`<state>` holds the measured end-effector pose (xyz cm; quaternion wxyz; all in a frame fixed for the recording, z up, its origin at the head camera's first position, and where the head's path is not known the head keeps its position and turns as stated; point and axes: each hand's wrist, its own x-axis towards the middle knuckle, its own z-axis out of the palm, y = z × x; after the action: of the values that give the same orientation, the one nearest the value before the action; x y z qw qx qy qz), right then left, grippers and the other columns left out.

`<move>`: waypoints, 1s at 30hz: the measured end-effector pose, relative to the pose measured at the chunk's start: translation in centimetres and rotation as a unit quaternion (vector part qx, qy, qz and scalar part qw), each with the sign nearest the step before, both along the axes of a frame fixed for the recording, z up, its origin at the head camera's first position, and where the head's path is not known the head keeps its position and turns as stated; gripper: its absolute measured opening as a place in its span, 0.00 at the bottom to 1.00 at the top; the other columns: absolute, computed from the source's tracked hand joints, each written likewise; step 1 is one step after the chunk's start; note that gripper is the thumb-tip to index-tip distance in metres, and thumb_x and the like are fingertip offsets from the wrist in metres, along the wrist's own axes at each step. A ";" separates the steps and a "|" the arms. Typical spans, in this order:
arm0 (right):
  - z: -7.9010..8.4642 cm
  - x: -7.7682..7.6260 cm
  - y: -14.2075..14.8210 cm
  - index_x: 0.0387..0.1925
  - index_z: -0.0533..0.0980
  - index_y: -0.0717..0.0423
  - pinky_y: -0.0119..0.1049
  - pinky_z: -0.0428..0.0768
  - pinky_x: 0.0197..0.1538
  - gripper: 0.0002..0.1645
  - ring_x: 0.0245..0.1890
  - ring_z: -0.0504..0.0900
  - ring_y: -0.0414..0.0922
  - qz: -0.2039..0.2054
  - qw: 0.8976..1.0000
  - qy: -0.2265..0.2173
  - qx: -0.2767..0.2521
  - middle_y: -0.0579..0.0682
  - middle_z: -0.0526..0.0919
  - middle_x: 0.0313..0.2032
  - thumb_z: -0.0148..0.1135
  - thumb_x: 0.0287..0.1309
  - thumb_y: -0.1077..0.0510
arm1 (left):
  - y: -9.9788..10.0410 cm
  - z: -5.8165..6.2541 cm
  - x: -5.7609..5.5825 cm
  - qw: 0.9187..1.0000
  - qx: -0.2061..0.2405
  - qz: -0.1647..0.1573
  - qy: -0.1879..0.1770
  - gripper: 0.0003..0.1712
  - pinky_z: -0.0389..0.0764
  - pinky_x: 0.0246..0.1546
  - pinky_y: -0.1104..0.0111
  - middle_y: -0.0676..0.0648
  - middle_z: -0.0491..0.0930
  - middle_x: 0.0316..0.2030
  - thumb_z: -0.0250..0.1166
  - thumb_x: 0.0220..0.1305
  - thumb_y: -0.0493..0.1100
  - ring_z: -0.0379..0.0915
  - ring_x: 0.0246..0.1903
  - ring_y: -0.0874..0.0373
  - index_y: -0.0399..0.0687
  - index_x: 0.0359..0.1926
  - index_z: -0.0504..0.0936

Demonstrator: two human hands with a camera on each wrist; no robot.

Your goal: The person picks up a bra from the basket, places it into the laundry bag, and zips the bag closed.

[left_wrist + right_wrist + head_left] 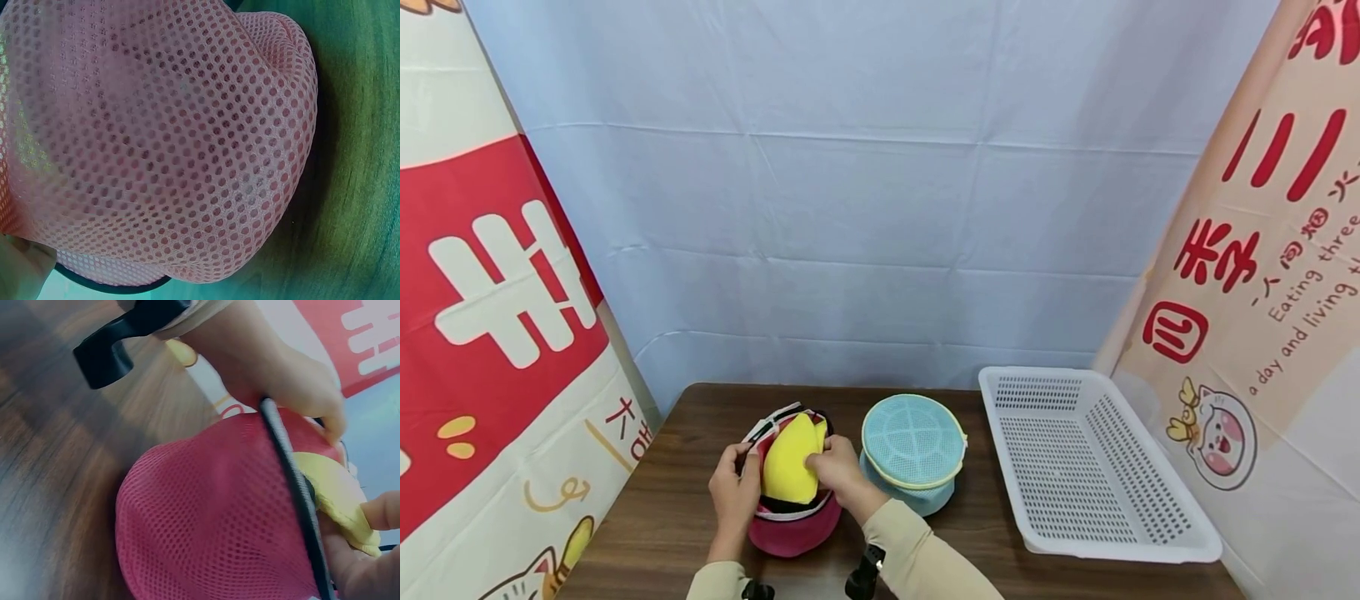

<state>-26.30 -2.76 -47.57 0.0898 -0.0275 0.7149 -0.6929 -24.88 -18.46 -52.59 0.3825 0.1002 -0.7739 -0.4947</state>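
Note:
A pink mesh laundry bag (793,533) with a dark rim stands on the table, its top open. Out of its mouth bulges a folded yellow cloth piece (792,462), whose exact kind I cannot tell. My right hand (842,475) pinches the yellow piece at its right side, thumb on the outer face, as the right wrist view also shows. On the left of the opening, my left hand (735,492) grips the bag's rim. Pink mesh (187,137) fills most of the left wrist view, with a little yellow showing through it.
A round light-blue mesh bag (913,442) with yellow trim stands just right of the pink one. Farther right lies a white perforated plastic basket (1075,467). The brown wooden table (677,483) backs onto a pale blue curtain (865,208), with printed cloths on both sides.

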 end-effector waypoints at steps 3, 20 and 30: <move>-0.5 0.1 -0.4 0.32 0.68 0.69 0.41 0.79 0.22 0.11 0.22 0.80 0.47 -0.015 0.999 0.018 0.038 0.55 0.75 0.25 0.58 0.43 0.72 | 0.0 0.1 0.0 1.000 0.003 0.000 0.001 0.05 0.67 0.32 0.75 0.44 0.80 0.30 0.59 0.56 0.32 0.72 0.32 0.57 0.39 0.34 0.80; -0.6 0.4 -1.3 0.24 0.71 0.64 0.36 0.76 0.18 0.05 0.15 0.74 0.43 0.027 0.988 0.037 0.150 0.50 0.72 0.20 0.60 0.45 0.70 | -0.1 0.0 -0.1 1.000 0.005 0.005 0.010 0.05 0.67 0.31 0.76 0.45 0.79 0.27 0.58 0.55 0.32 0.70 0.29 0.60 0.39 0.33 0.80; 0.2 -0.4 -0.7 0.25 0.72 0.64 0.34 0.76 0.16 0.12 0.11 0.77 0.45 0.059 0.954 0.052 0.290 0.53 0.73 0.19 0.68 0.45 0.63 | -0.1 0.1 -0.2 1.000 0.008 0.008 0.005 0.05 0.67 0.29 0.75 0.47 0.78 0.26 0.58 0.55 0.32 0.70 0.27 0.60 0.40 0.33 0.80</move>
<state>-26.73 -3.44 -47.32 0.0974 -0.0788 0.8858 -0.4468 -25.05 -18.61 -52.44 0.3894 0.1067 -0.7670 -0.4987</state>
